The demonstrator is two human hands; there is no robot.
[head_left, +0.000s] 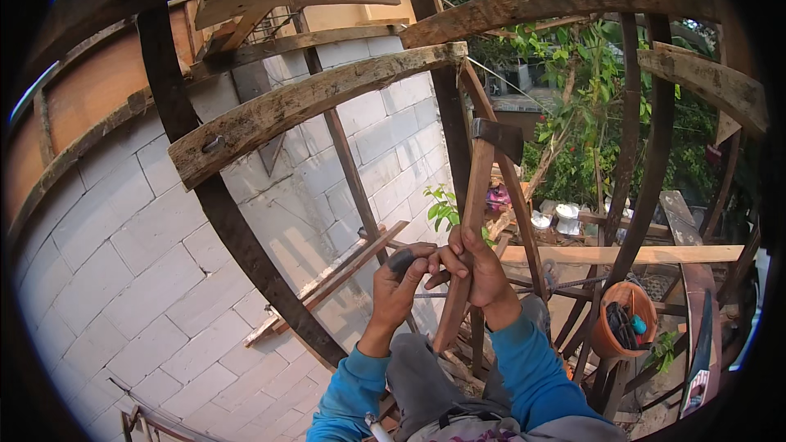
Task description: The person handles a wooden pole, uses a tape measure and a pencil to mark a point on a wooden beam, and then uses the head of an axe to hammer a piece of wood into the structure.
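A hatchet (475, 205) stands nearly upright in front of me, its dark metal head at the top and its wooden handle slanting down toward my knees. My right hand (481, 268) is wrapped round the middle of the handle. Close beside it on the left, my left hand (399, 285) has its fingers curled in, their tips meeting the fingers of my right hand. Its thumb has a dark covering or stain. Whatever is pinched between the fingertips, if anything, is too small to make out.
Dark upright posts and a rough crossbeam (319, 102) frame the space ahead. A pale block wall (155, 278) rises on the left. An orange bucket (610, 336) with dark and blue items hangs or stands at right, near a handsaw (701, 364) on a plank. A light board (622, 254) crosses behind.
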